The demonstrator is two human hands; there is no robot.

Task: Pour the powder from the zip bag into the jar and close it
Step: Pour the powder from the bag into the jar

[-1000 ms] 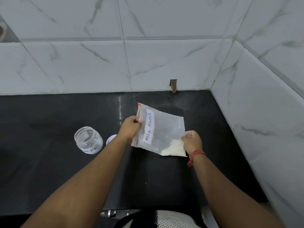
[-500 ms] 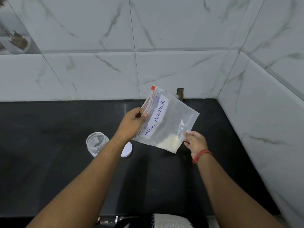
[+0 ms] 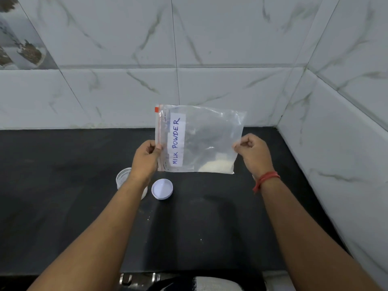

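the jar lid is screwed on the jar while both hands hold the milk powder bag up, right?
Not quite. In the head view the lid lies on the counter beside the open jar. Left hand and right hand do hold the bag up.

Zip bag above the counter — jar left, lid just beside it.
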